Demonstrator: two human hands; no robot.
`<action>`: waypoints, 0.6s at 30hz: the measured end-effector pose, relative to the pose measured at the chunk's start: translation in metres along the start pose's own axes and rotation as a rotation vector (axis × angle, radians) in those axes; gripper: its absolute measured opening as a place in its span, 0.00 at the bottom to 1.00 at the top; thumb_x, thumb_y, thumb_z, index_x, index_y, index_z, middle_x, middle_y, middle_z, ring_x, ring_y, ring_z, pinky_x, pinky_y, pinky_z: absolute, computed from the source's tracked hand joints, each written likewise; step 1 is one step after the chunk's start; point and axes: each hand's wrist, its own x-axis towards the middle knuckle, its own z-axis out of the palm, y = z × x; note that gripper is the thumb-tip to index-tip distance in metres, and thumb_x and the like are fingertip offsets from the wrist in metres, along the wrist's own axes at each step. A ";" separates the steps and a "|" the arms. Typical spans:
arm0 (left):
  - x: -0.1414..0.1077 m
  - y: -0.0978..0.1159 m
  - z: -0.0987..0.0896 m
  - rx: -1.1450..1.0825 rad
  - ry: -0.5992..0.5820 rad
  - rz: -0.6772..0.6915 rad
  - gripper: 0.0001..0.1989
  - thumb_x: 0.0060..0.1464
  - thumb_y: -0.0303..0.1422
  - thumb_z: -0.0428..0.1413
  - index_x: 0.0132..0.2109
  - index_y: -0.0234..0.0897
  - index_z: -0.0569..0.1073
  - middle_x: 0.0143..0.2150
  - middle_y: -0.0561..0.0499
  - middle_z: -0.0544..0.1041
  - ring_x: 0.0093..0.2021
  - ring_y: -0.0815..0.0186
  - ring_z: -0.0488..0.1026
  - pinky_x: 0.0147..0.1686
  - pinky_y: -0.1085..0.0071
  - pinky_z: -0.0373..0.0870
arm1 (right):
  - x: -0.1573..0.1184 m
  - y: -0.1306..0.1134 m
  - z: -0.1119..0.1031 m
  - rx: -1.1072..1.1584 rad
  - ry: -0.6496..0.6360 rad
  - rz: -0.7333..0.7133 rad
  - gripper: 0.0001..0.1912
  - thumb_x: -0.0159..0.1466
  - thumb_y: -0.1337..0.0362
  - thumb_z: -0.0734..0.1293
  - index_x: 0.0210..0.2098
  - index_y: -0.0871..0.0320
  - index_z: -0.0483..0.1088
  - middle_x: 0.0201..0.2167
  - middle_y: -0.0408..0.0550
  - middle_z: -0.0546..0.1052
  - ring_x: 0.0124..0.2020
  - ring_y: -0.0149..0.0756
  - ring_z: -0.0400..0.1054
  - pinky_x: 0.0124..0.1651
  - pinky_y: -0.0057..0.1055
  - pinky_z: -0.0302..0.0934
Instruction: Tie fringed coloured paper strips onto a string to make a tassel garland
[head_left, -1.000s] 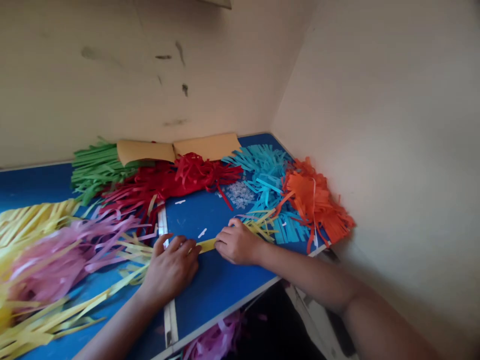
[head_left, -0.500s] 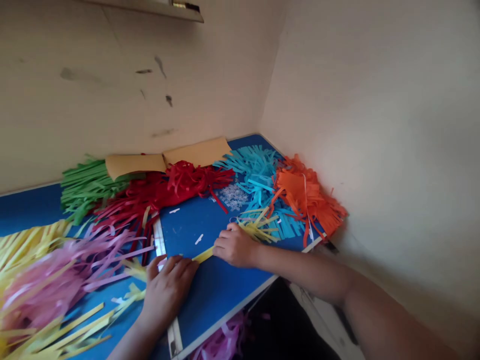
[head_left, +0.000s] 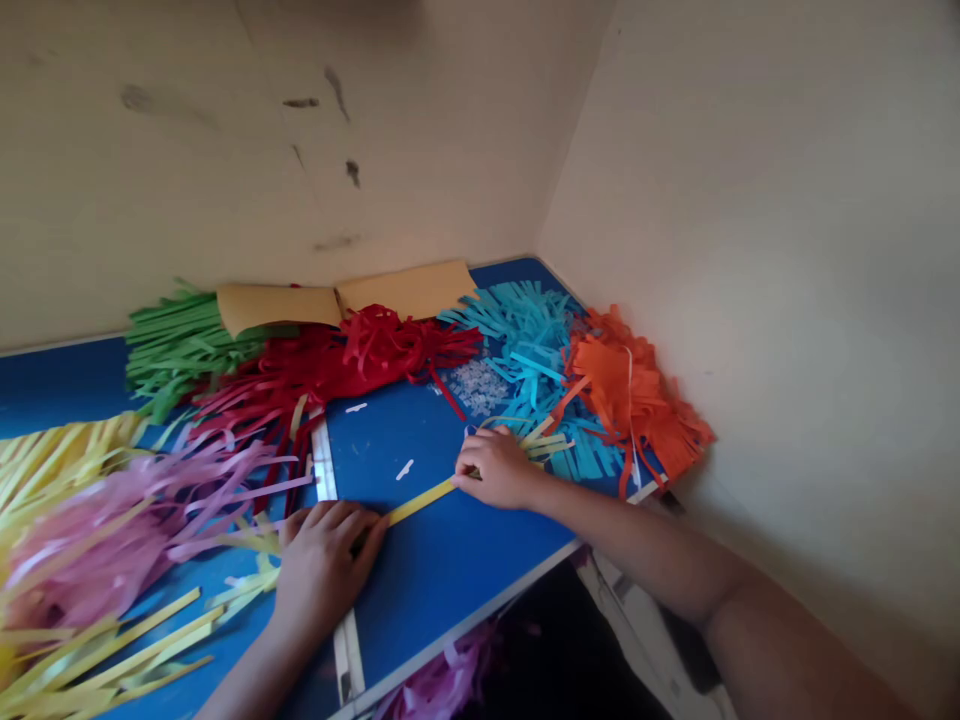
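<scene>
A narrow yellow strip (head_left: 421,501) stretches between my two hands, low over the blue table (head_left: 427,590). Its left end is gripped by my left hand (head_left: 328,550), thumb against the fingers, near the table's metal seam. My right hand (head_left: 496,468) is closed round the other end, with pale yellow fringe (head_left: 547,446) coming out behind it. Other pale yellow fringe (head_left: 259,575) shows to the left of my left hand. A small white clip-like piece (head_left: 405,469) lies beyond the strip, and another (head_left: 356,407) lies farther back.
Green (head_left: 187,340), red (head_left: 315,365), blue (head_left: 532,345) and orange (head_left: 634,390) fringed paper lies along the back, with tan sheets (head_left: 405,292) and small clear pieces (head_left: 478,387). Pink (head_left: 97,545) and yellow (head_left: 67,470) fringe covers the left. Walls stand behind and right.
My right hand has moved away from my left hand, to the right, and more of the yellow strip shows between them. The camera view has shifted slightly.
</scene>
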 end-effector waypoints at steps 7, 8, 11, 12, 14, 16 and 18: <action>0.009 -0.001 -0.002 0.105 -0.122 -0.006 0.17 0.63 0.43 0.50 0.30 0.41 0.75 0.30 0.51 0.78 0.35 0.57 0.74 0.41 0.57 0.58 | 0.005 -0.007 -0.004 -0.092 -0.049 0.062 0.06 0.60 0.64 0.72 0.27 0.57 0.74 0.33 0.44 0.77 0.39 0.37 0.66 0.43 0.35 0.47; 0.009 0.000 -0.004 0.136 -0.104 0.005 0.15 0.62 0.41 0.51 0.32 0.41 0.75 0.31 0.51 0.78 0.36 0.57 0.74 0.42 0.57 0.58 | 0.004 -0.009 -0.006 -0.121 -0.031 0.042 0.05 0.61 0.64 0.71 0.30 0.57 0.74 0.34 0.44 0.77 0.40 0.37 0.66 0.43 0.36 0.47; 0.009 0.005 -0.008 0.223 -0.053 0.120 0.10 0.61 0.32 0.51 0.42 0.45 0.78 0.38 0.50 0.80 0.42 0.55 0.74 0.48 0.54 0.58 | -0.001 -0.013 -0.009 -0.241 0.036 -0.185 0.03 0.66 0.65 0.67 0.36 0.55 0.74 0.40 0.45 0.77 0.45 0.39 0.64 0.49 0.41 0.46; 0.009 0.008 -0.010 0.246 -0.053 0.176 0.13 0.61 0.29 0.51 0.44 0.48 0.78 0.40 0.50 0.80 0.44 0.55 0.73 0.50 0.53 0.58 | -0.003 -0.014 -0.009 -0.277 0.043 -0.293 0.04 0.67 0.65 0.66 0.37 0.55 0.74 0.42 0.45 0.77 0.46 0.40 0.63 0.51 0.43 0.45; 0.010 0.013 -0.013 0.281 -0.056 0.265 0.18 0.59 0.25 0.50 0.46 0.53 0.78 0.41 0.51 0.80 0.45 0.54 0.72 0.50 0.52 0.57 | -0.004 -0.015 -0.005 -0.327 0.049 -0.473 0.07 0.69 0.65 0.63 0.37 0.55 0.73 0.42 0.45 0.77 0.47 0.40 0.62 0.53 0.46 0.44; 0.013 0.017 -0.015 0.295 -0.024 0.309 0.17 0.58 0.25 0.50 0.46 0.50 0.78 0.41 0.51 0.81 0.45 0.55 0.72 0.50 0.52 0.58 | -0.002 -0.017 0.000 -0.374 0.058 -0.558 0.10 0.71 0.66 0.61 0.37 0.57 0.73 0.39 0.46 0.77 0.45 0.40 0.62 0.52 0.46 0.45; 0.016 0.021 -0.015 0.291 0.026 0.334 0.13 0.60 0.26 0.50 0.42 0.45 0.79 0.39 0.50 0.81 0.43 0.56 0.73 0.50 0.52 0.58 | 0.003 -0.018 0.006 -0.430 0.056 -0.578 0.13 0.71 0.70 0.58 0.35 0.59 0.72 0.36 0.47 0.76 0.42 0.39 0.62 0.50 0.45 0.46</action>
